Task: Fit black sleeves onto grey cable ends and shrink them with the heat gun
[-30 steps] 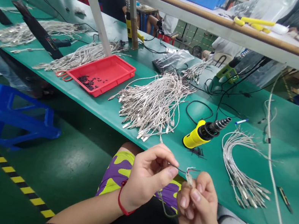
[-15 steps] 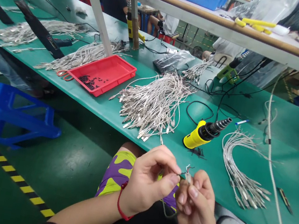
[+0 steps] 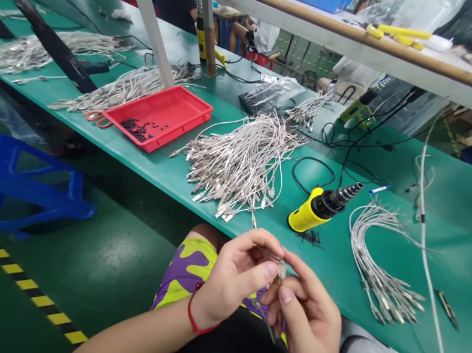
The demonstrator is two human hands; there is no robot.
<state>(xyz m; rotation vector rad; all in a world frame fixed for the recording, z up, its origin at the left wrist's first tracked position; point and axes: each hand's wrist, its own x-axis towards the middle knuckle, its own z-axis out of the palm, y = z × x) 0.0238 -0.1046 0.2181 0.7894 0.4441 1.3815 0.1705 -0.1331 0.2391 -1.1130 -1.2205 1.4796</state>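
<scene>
Over my lap, my left hand (image 3: 240, 278) and my right hand (image 3: 306, 323) meet at the end of a thin cable (image 3: 281, 270). My left thumb and index finger pinch at its translucent tip. The right fingers close on it from the other side, with the index fingertip reaching the left one. Part of the cable hangs below the hands. Its fine wires are mostly hidden by my fingers. On the bench just beyond lie a yellow heat gun (image 3: 314, 211), short black tubes (image 3: 311, 237) and a large heap of white USB cables (image 3: 238, 165).
A red tray (image 3: 173, 120) with small black pieces stands left of the heap. At right lie a curved bundle of cables (image 3: 368, 254), tweezers (image 3: 447, 310) and a long white cord (image 3: 426, 252). A shelf (image 3: 334, 32) spans above; a blue stool (image 3: 11, 179) stands at left.
My right index finger has extended to meet the left fingertips. The red and white wire ends that showed between the hands are now covered. The view has shifted slightly.
</scene>
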